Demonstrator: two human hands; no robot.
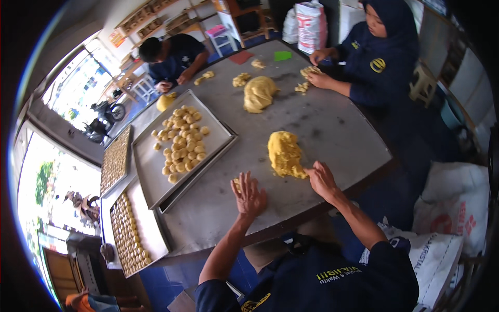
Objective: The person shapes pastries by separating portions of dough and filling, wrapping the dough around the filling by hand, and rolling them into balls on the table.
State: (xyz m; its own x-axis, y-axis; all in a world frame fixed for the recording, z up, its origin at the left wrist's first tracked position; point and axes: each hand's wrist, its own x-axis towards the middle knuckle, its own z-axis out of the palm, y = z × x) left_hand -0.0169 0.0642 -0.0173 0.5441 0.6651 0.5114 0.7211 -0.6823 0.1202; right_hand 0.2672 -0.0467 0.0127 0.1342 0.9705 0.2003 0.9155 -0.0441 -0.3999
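My left hand (250,196) lies palm down on the metal table with its fingers stretched and a little apart. A small piece of pale dough (237,185) shows at its fingertips, partly covered by them. To the right, my right hand (323,183) has its fingers curled in, with thumb and forefinger at the near edge of a lump of yellow dough (284,153). That lump is rough and crumbly, and it rests on the table ahead of both hands.
Left of my hands, a tray (215,136) of round dough balls (183,140) sits on another tray. Further left are trays of filled rows (130,229). A smooth dough mound (260,94) lies beyond. Two co-workers (382,57) (174,57) handle dough across the table.
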